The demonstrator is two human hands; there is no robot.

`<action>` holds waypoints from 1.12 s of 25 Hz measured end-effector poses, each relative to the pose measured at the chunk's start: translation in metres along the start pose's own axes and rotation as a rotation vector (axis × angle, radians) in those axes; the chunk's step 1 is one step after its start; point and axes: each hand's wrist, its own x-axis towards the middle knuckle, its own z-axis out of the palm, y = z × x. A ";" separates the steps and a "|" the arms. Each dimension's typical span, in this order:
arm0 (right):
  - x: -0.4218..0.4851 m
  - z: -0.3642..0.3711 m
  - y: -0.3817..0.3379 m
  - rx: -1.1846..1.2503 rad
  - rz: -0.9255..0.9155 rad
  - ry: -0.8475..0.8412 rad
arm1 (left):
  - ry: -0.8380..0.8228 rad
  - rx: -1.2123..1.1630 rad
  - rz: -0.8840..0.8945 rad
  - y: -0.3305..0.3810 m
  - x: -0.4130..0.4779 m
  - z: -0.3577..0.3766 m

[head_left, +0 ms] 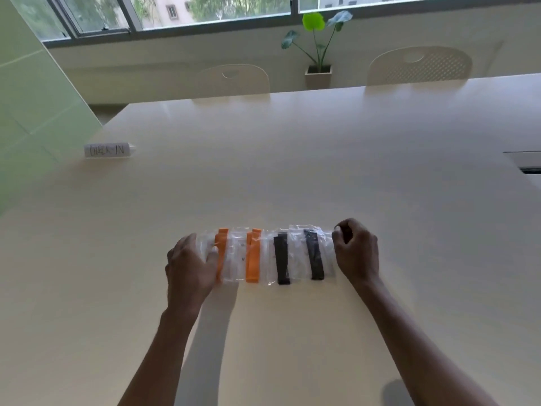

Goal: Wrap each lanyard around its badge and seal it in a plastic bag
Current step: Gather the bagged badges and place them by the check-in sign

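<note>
Office meeting room, long pale table [292, 159], "CHECK IN" sign [107, 150], perforated chairs [419, 65], potted plant [319, 45]

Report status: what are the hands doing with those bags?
Left hand resting on leftmost clear plastic bag, orange lanyard inside. Right hand pinching rightmost clear bag, black lanyard inside. Nothing in the way.

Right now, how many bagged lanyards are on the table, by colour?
Orange lanyards: 2
Black lanyards: 2
Total: 4, each in a clear plastic bag, lying side by side in one row.
</note>
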 end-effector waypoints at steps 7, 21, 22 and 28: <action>-0.032 0.003 -0.025 -0.214 0.266 -0.071 | -0.214 -0.219 -0.170 -0.025 0.033 -0.012; -0.042 0.024 -0.074 -0.307 0.401 -0.276 | -0.429 -0.439 -0.173 -0.003 0.045 0.007; -0.043 0.024 -0.073 -0.283 0.415 -0.278 | -0.434 -0.462 -0.183 -0.002 0.045 0.007; -0.048 0.023 -0.081 -0.191 0.457 -0.318 | -0.531 -0.536 -0.123 0.004 0.042 0.011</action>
